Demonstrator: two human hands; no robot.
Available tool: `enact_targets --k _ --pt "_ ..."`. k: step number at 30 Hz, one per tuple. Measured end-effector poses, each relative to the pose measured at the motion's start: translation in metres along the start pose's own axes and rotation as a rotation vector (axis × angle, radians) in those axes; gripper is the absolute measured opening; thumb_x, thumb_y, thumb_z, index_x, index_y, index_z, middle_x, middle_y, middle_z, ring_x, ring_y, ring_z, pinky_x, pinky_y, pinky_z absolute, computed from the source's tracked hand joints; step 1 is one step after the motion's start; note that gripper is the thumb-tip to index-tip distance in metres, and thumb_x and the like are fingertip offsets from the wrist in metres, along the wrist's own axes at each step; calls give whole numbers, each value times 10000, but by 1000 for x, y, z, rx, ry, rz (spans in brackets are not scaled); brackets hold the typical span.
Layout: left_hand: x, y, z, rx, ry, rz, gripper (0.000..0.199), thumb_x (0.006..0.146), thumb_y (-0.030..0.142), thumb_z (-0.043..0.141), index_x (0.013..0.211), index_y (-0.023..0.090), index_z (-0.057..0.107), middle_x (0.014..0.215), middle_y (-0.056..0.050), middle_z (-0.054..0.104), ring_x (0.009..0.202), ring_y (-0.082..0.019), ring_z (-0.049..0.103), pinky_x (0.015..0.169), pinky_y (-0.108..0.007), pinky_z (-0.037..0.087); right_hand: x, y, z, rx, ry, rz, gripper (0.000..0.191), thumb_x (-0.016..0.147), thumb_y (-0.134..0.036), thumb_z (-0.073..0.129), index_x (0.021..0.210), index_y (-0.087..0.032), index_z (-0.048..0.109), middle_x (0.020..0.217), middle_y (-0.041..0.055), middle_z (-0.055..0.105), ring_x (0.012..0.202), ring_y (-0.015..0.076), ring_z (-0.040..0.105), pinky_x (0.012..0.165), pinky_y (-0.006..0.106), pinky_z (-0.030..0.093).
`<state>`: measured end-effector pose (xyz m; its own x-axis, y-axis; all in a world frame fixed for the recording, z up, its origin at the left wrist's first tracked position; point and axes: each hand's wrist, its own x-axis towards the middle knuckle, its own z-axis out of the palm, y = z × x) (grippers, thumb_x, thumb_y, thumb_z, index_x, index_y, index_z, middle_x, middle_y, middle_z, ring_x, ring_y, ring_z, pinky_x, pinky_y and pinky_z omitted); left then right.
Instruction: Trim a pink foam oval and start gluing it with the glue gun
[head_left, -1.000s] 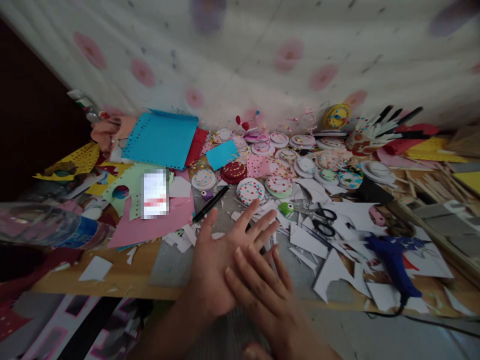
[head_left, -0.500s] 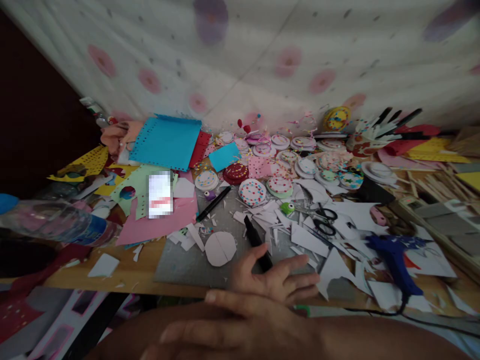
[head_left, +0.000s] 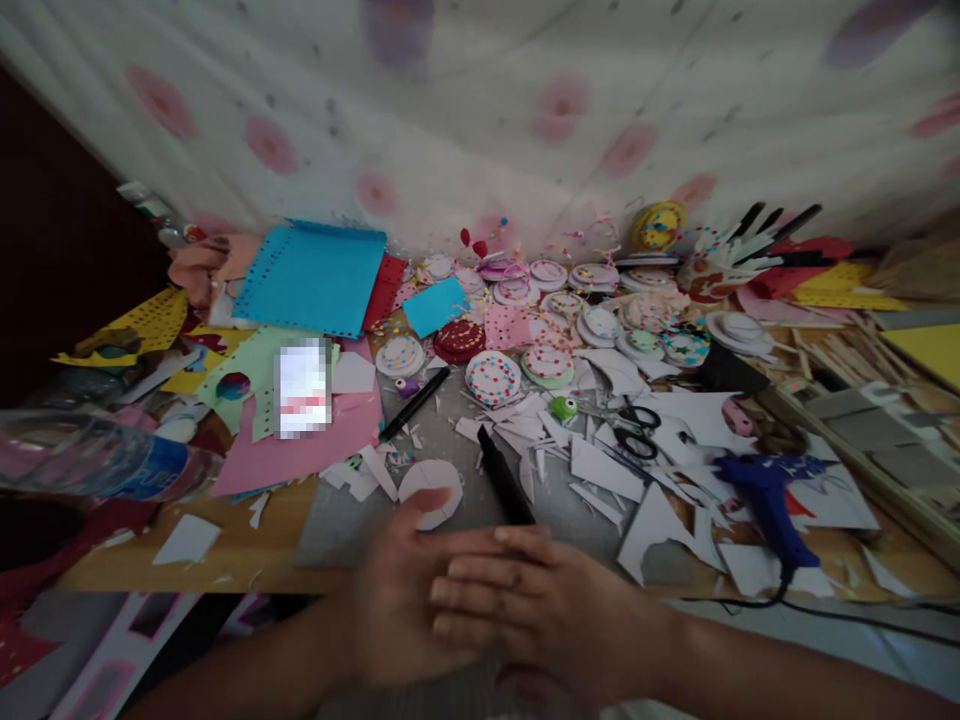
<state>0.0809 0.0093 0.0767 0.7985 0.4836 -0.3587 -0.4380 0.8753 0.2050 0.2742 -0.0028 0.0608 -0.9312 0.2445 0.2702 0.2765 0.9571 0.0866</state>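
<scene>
My left hand (head_left: 409, 600) and my right hand (head_left: 536, 610) touch just in front of the table edge. The right fingers lie flat across the left palm, and neither hand is seen holding an object. The left thumb points up and partly covers a white paper disc (head_left: 426, 476) on the grey mat (head_left: 330, 525). Beyond the fingertips lies a thick black tool (head_left: 504, 475), with a thin black pen (head_left: 415, 404) farther back to its left.
Scissors (head_left: 637, 432) lie among white paper scraps. Farther right is a blue glue gun (head_left: 772, 505) with a cable. Decorated paper discs (head_left: 493, 377) fill the back, beside blue sheets (head_left: 311, 278). A plastic bottle (head_left: 97, 455) lies at the left.
My left hand has drawn back left from over the black tool, and my right hand has shifted right, so the crossed arms have parted. The whole view has shifted slightly.
</scene>
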Motion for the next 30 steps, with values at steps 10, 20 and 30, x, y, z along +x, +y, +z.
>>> enact_targets --k 10,20,30 --pt "9 -2 3 -171 -70 223 641 897 615 285 1309 184 520 1353 -88 550 1365 -230 371 1143 -391 207 0 8 22 320 38 401 831 964 -616 192 1530 -47 -24 1602 182 33 1474 326 29 1173 552 123" --pt "20 -54 2 219 -164 499 625 875 647 349 1409 338 450 1576 103 251 1485 -212 -103 1205 -394 -26 49 -9 20 321 513 747 639 976 -491 99 1547 -235 -33 1622 39 -85 1472 342 -20 1135 642 19" --pt "9 -17 -8 -61 -88 434 754 898 671 142 1519 249 221 1578 -41 285 1470 -240 196 1201 -446 115 11 32 25 300 777 1184 610 1011 -386 211 1549 -183 8 1622 56 5 1484 256 26 1172 569 64"
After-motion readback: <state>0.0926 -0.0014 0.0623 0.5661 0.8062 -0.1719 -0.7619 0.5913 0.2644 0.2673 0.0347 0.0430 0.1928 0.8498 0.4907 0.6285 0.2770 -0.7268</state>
